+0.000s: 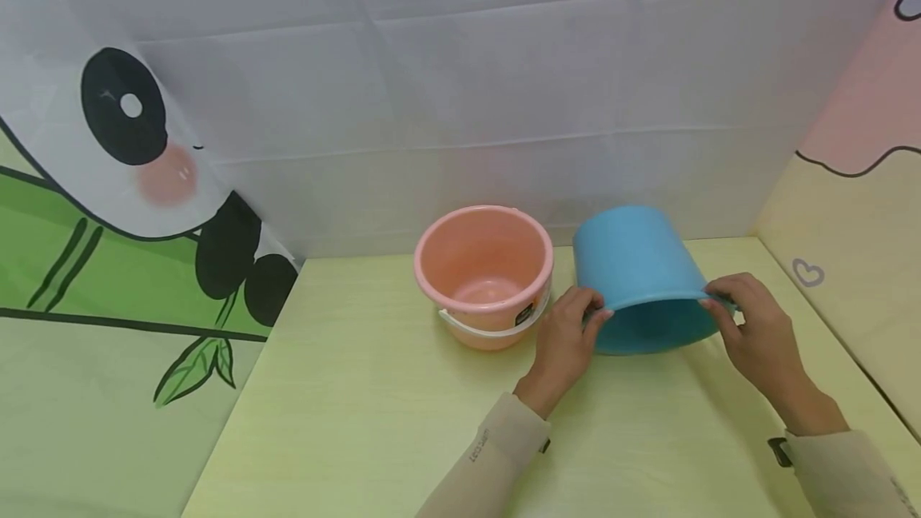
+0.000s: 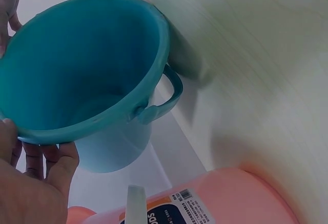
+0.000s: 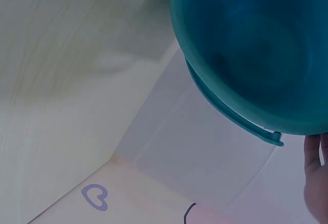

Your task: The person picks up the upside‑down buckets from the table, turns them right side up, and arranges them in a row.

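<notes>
A blue bucket [image 1: 633, 250] is tipped over, its mouth towards me and its base towards the back wall. My left hand [image 1: 564, 338] pinches the rim on the left side, thumb at the inner edge, with its fingers outside the rim in the left wrist view. On the opposite side, my right hand [image 1: 759, 334] grips the rim between thumb and fingers. The bucket's handle [image 3: 233, 114] lies close along the rim in the right wrist view. Nothing shows inside the bucket. Just left of it, a pink bucket [image 1: 496, 310] stands upright with its white handle [image 1: 496, 333] hanging down.
Both buckets are on a pale yellow-green wood-grain table [image 1: 345, 390]. Behind them rises a white cloth wall [image 1: 468, 86]. A cartoon-printed panel [image 1: 108, 278] borders the left, and a cream and pink panel [image 1: 849, 238] with a small heart borders the right.
</notes>
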{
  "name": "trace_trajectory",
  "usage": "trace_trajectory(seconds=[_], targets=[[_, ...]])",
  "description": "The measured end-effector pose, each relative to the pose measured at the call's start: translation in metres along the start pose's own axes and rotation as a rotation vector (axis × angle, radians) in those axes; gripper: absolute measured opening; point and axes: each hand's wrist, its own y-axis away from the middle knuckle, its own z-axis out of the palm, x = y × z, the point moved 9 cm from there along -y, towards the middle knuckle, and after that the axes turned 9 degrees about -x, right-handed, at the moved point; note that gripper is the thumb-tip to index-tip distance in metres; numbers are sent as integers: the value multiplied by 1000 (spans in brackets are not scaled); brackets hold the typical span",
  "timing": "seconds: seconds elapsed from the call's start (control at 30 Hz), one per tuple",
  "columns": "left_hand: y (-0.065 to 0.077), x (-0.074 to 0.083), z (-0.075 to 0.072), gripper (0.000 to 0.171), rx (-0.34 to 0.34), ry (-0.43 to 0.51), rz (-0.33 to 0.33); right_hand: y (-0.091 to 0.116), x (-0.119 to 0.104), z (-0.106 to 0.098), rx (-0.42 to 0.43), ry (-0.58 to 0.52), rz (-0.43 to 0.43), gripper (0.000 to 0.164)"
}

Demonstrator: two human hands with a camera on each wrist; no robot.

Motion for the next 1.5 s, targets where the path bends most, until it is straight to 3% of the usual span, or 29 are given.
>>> trace_trajectory(seconds=[0.2,0.43,0.63,0.77,0.93,1.13,1.33,1.5], targets=[[-1,1,-2,13,5,4,-9,-2,0,2,-8,-11,23,50],[-2,2,-3,14,16,-8,-14,1,2,2,5,-17,51,60],[-1,8,-4,14,41,-59,22,4,5,2,49,-57,89,12],[-1,13,-6,13,59,-111,54,9,6,2,97,-88,117,26],[-1,14,-5,13,53,-137,62,20,12,0,155,-70,150,28],[0,14,-4,13,49,-158,66,38,27,-1,205,-80,277,32],[1,14,-6,12,54,-143,73,50,40,10,183,-192,434,25],[1,13,-6,12,43,-120,69,56,49,19,176,-275,608,34]])
